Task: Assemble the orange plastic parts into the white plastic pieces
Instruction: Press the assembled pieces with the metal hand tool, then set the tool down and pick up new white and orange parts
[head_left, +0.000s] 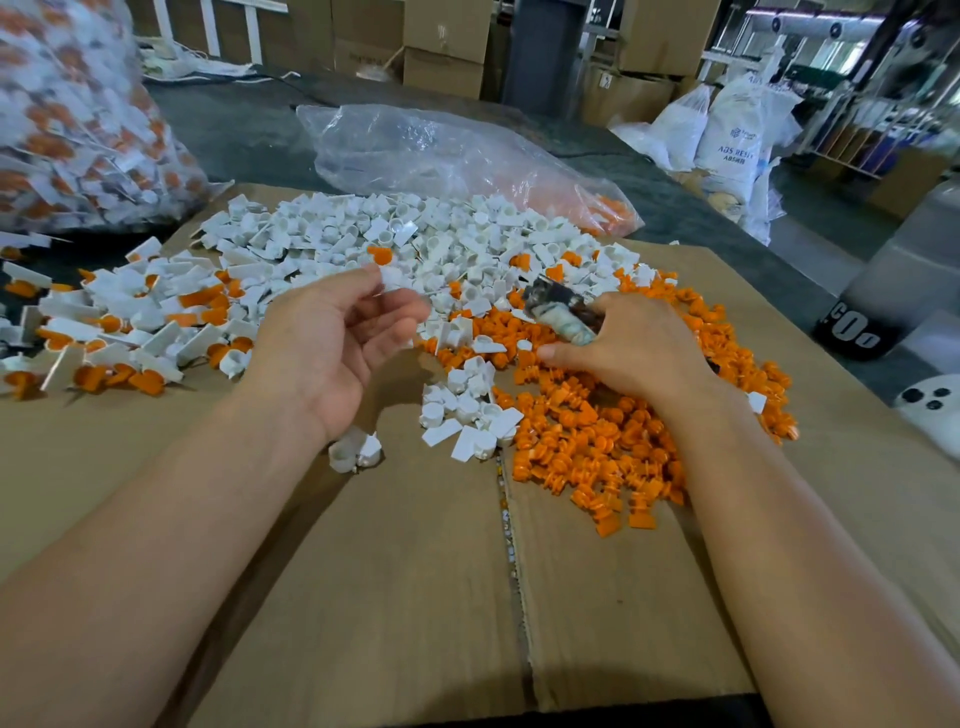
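Orange plastic parts (597, 447) lie heaped on the right of a cardboard sheet (395, 571), beside a wider spread of white plastic pieces (332, 234); a white sack (730, 140) beyond reads "ABS RESIN". The left hand (332, 348), palm up, fingers loosely curled, pinches a blurred white piece (389, 280) — the right hand (628, 348) lies palm-down on the orange heap, its grip impossible to tell.

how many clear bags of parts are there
2: full bag of assembled pieces, far left; flatter bag with orange parts, behind the white pieces. More may be off-frame.
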